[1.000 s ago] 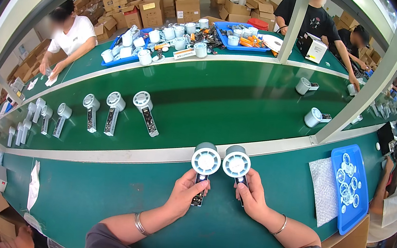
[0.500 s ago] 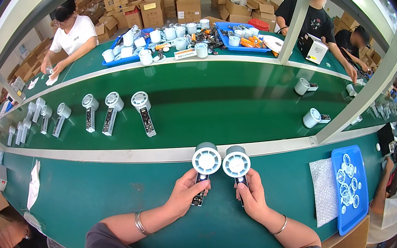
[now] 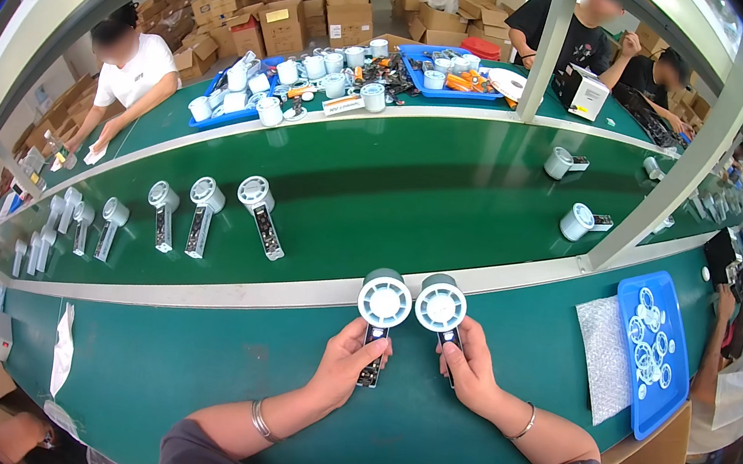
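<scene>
Two pale blue handheld fans are held upright side by side over the near green table, their round slotted heads almost touching. My left hand is closed around the handle of the left fan, thumb across its front. Dark circuitry shows in that fan's uncovered handle. My right hand grips the handle of the right fan, thumb pressed on it near a small lit spot. A similar lit spot shows on the left fan's handle. Fingers behind both handles are partly hidden.
Beyond a pale rail, a green conveyor belt carries several similar fans. At right lie a blue tray of white rings and bubble wrap. A white cloth lies left. Metal posts stand ahead; co-workers sit across.
The fans on the belt have shifted slightly left. A co-worker at the far right has lifted a hand from the belt; another at left has moved their arms. My hands stay nearly still.
</scene>
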{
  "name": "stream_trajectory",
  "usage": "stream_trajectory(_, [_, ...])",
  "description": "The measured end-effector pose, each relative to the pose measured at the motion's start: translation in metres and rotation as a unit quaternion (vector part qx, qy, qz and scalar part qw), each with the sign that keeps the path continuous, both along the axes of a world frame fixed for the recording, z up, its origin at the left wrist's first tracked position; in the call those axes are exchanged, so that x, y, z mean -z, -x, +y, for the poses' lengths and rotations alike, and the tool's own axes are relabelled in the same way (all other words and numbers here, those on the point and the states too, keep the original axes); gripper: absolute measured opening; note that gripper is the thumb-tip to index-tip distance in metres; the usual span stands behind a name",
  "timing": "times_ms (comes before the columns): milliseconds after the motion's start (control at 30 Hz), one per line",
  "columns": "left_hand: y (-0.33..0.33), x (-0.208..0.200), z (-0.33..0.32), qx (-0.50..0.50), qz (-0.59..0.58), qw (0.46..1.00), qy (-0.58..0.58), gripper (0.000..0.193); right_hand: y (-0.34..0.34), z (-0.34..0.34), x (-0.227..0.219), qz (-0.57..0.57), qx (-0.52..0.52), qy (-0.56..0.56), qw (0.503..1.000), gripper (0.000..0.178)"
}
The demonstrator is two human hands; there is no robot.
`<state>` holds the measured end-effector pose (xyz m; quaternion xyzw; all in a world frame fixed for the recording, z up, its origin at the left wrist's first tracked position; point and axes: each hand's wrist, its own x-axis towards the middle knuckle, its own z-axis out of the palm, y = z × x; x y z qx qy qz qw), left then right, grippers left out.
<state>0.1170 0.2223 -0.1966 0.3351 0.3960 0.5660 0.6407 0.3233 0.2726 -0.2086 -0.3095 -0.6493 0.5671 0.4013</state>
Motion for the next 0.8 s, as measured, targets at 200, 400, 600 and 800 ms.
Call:
stream_trajectory(200, [-0.019, 0.000, 0.011, 0.008, 0.065, 0.997, 0.031, 0.024, -0.018, 0.004, -0.004, 0.002, 0.070, 0.085, 0.994, 0.042])
stream_trajectory(400, [-0.012, -0.005, 0.004, -0.062, 0.145, 0.987, 0.021, 0.046, -0.012, 0.010, 0.014, -0.059, 0.147, -0.071, 0.985, 0.053])
stream_trajectory(600, [0.038, -0.006, -0.007, 0.086, 0.467, 0.874, -0.106, 0.039, -0.058, -0.012, -0.040, -0.165, 0.077, 0.029, 0.983, 0.051])
stream_trajectory(800, [0.045, -0.031, -0.025, 0.050, 0.529, 0.833, -0.153, 0.043, -0.085, -0.029, -0.069, -0.246, 0.007, 0.083, 0.966, 0.051])
